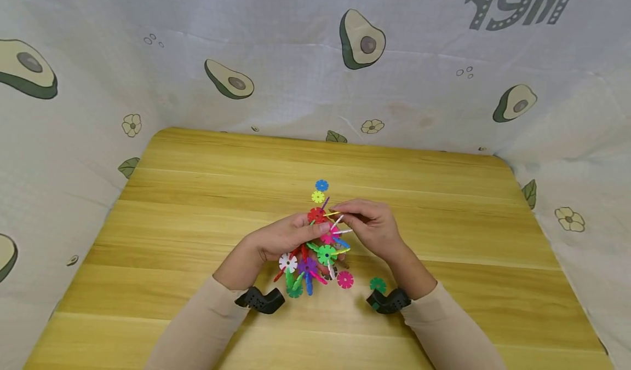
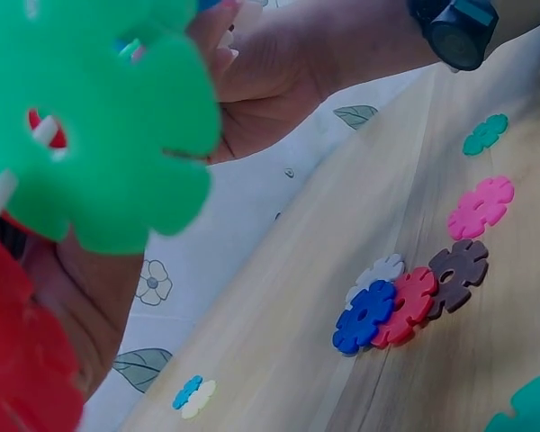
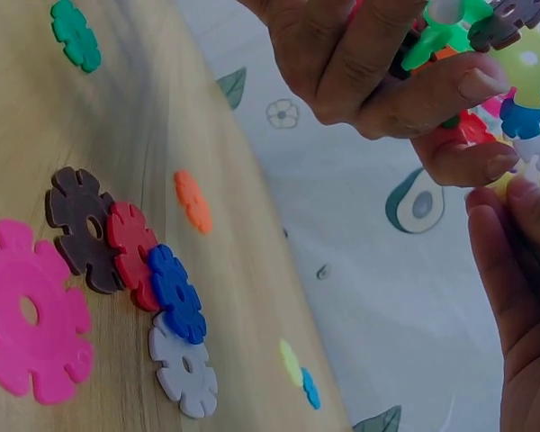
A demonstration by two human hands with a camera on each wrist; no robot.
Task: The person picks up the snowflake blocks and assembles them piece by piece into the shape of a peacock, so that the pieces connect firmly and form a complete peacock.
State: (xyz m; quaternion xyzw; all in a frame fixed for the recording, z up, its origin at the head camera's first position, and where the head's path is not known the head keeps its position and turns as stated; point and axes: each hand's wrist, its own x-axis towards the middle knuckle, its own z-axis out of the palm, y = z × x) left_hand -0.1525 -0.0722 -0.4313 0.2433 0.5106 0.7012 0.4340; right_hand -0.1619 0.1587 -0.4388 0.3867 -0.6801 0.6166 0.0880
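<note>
My left hand (image 1: 291, 236) holds a cluster of interlocked plastic flower discs (image 1: 308, 266) in several colours above the table, its thumb lying over the upper part. A red disc (image 1: 316, 215) and a green disc (image 1: 326, 255) stand out on this cluster. At the upper end, the fingertips of my right hand (image 1: 372, 227) pinch a yellow disc (image 1: 332, 213), seen edge-on against the red one. Up close in the left wrist view, a large green disc (image 2: 99, 135) covers much of the left hand. The right wrist view shows both hands' fingertips meeting beside the cluster.
Loose discs lie on the wooden table (image 1: 443, 211): blue (image 1: 321, 185) and yellow (image 1: 317, 197) beyond the hands, pink (image 1: 345, 279) and green (image 1: 378, 284) nearer. Beneath the cluster are brown (image 3: 83, 229), red (image 3: 132, 252), blue (image 3: 176, 292), white (image 3: 184, 364) and orange (image 3: 193, 201) discs. Printed cloth surrounds the table.
</note>
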